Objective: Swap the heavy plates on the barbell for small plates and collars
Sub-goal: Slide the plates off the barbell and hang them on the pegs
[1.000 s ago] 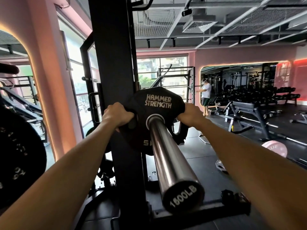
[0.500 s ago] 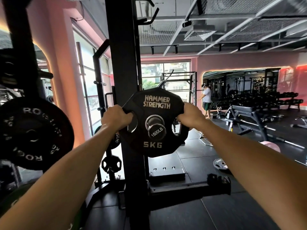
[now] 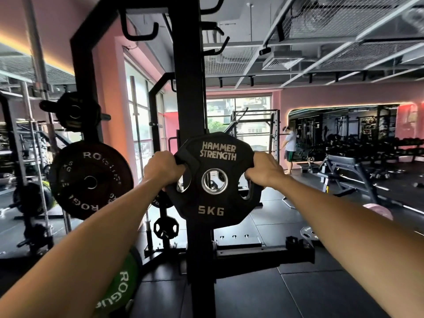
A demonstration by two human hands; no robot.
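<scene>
At frame centre, my left hand (image 3: 163, 168) and right hand (image 3: 263, 171) grip the 5 kg plate (image 3: 215, 180), free of any bar; next, place it.

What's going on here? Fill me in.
A person holds a black 5 kg plate out in front with both hands, the left hand and right hand gripping its side openings. Its centre hole is empty, so it is on no bar. A rack post stands just behind it.

Black 5 kg plate (image 3: 214, 180) with cream lettering and silver centre ring; black Rogue plate (image 3: 90, 181) with white lettering; green Rogue plate (image 3: 121, 285); pink walls (image 3: 344, 94).
</scene>
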